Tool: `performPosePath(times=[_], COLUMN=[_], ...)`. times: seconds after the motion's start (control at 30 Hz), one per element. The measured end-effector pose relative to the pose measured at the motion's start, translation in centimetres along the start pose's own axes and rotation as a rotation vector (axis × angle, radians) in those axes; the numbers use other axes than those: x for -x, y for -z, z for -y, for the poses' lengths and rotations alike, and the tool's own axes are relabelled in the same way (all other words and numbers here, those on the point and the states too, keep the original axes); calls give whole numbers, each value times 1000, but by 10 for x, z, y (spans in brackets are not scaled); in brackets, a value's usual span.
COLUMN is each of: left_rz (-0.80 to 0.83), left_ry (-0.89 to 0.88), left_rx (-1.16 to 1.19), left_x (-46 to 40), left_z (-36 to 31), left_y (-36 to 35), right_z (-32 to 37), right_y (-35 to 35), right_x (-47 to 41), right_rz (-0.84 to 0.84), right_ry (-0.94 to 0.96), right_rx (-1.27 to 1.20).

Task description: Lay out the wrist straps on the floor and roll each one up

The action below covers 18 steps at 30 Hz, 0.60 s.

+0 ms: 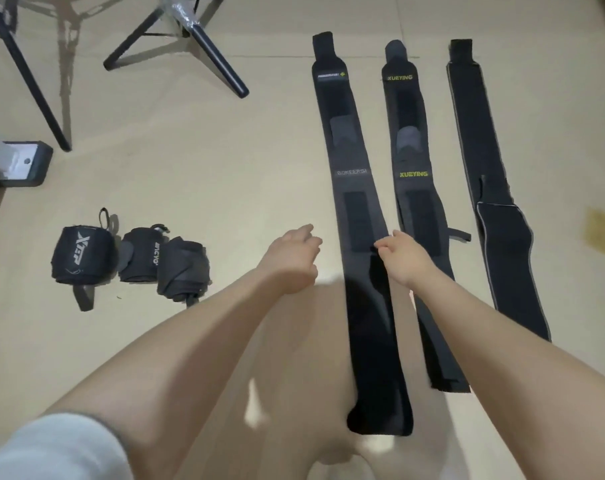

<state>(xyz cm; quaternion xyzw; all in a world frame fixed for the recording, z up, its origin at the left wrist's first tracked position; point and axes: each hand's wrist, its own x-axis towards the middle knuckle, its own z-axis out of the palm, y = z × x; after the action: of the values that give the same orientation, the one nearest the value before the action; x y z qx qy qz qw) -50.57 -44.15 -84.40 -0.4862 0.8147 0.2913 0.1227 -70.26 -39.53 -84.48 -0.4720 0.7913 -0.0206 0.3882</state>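
Your right hand (403, 256) pinches the edge of the long black fabric BOKEERSI strap (358, 216) lying flat on the beige floor (225, 174). Your left hand (290, 258) hovers beside it, loosely curled, gripping nothing

Two bare forearms and bare hands, the left hand (294, 261) and right hand (403, 256). A pale grey short fabric sleeve (51, 448) covers the left upper arm. No rings, watch or gloves visible.

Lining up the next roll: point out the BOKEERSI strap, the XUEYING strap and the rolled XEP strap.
BOKEERSI strap (352, 172): head view, on its grey printed name at mid-length.
XUEYING strap (413, 174): head view, on the lower yellow lettering.
rolled XEP strap (81, 255): head view, on the roll's side by the white logo.
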Motion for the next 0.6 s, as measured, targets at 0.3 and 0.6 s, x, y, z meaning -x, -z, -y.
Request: performPosePath(times=[0.3,0.6], left_rz=[86,-128], left_ry=[-46,166], left_rx=[161,705], left_x=[-25,-21], left_z=[-33,-28], left_y=[-45,-34], right_z=[-5,16], right_y=[-11,-33], right_x=[-16,-25], right_rz=[-13,-43], right_ry=[-85,29], right_rx=[-380,-711])
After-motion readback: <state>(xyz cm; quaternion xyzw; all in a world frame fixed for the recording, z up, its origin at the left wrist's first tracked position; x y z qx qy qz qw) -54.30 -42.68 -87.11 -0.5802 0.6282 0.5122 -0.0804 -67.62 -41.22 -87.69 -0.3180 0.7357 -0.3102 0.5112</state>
